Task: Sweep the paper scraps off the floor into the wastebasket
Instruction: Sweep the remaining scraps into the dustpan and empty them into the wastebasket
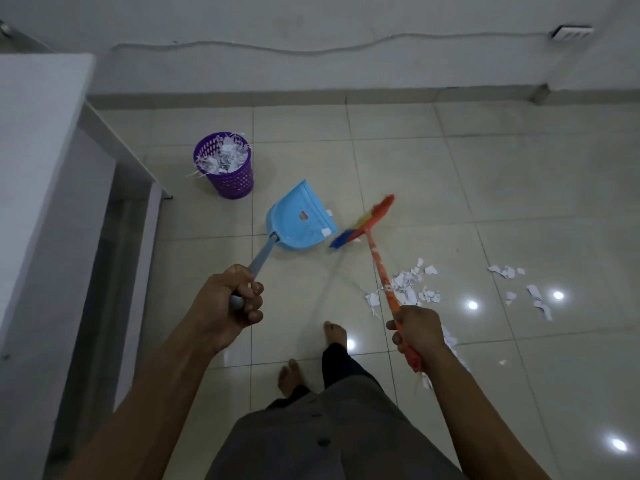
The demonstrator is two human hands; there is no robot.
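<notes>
My left hand (230, 299) grips the grey handle of a blue dustpan (300, 216), which sits on the tiled floor with a couple of white scraps in it. My right hand (417, 332) grips the orange handle of a broom (367, 221); its multicoloured bristle head lies just right of the dustpan's mouth. White paper scraps (412, 285) lie in a pile right of the broom handle, with more scraps (530, 292) farther right. A purple perforated wastebasket (230, 180), full of paper, stands behind and left of the dustpan.
A white counter or cabinet (41, 168) fills the left side. The wall with a cable (311, 51) runs along the back. My bare feet (334, 336) stand on the tiles between my arms.
</notes>
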